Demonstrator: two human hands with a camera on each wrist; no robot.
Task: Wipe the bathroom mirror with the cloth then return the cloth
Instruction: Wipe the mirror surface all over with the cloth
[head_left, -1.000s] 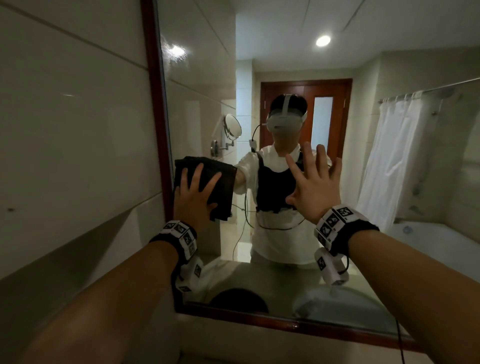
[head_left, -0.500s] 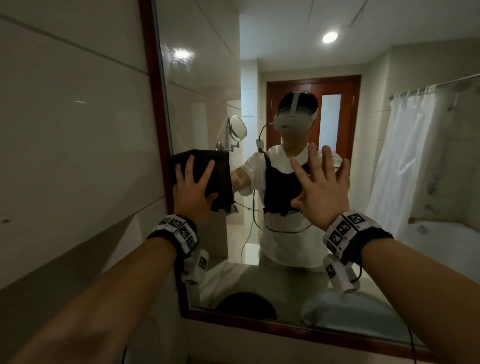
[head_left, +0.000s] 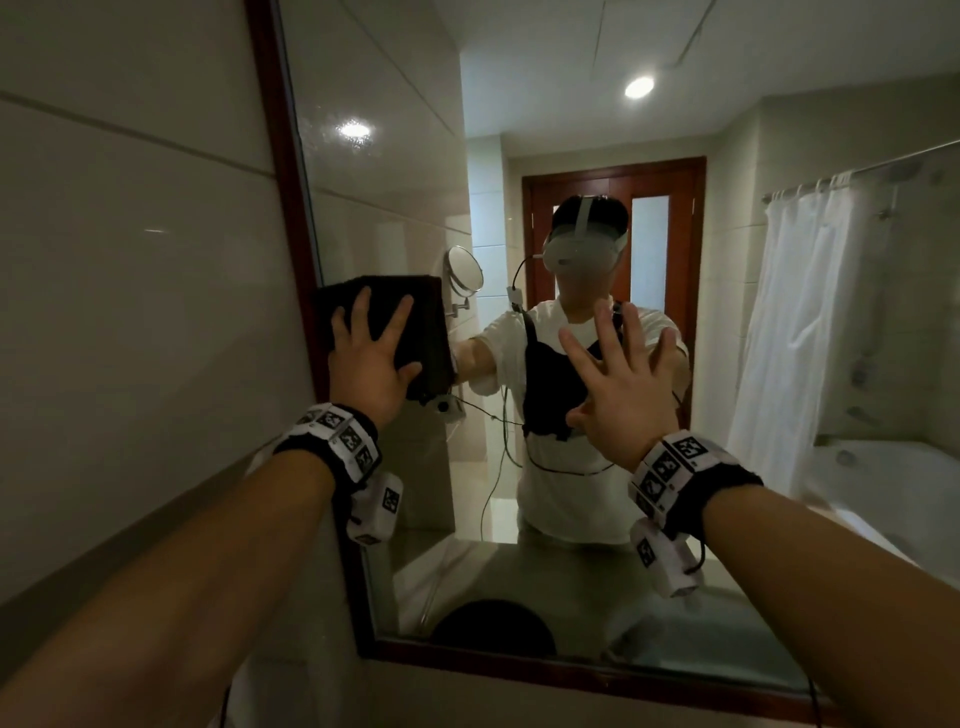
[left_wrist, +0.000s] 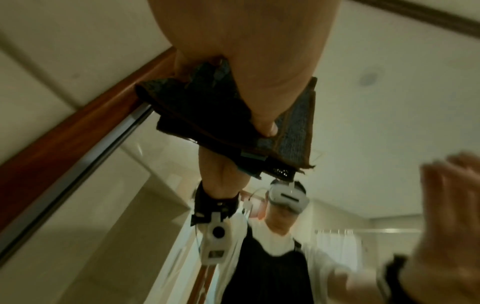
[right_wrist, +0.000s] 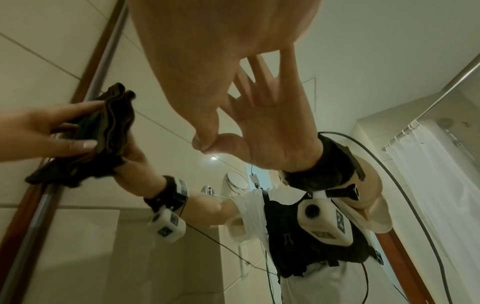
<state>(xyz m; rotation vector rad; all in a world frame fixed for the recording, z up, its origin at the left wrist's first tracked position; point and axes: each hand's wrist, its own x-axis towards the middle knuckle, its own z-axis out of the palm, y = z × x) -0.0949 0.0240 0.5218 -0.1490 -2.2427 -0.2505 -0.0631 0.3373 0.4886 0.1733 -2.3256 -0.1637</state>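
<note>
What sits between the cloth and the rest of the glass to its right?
The right hand. It is spread flat on the mirror, apart from the cloth and about level with it. The left hand presses the cloth at the mirror's left frame. Bare glass lies above and below.

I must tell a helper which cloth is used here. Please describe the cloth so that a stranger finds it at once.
Find the big wall mirror with its reddish wooden frame. At its left edge, about mid-height, the left hand presses a folded cloth flat against the glass. It is the only dark, almost black fabric there, unlike the white shower curtain seen reflected at the right.
</note>
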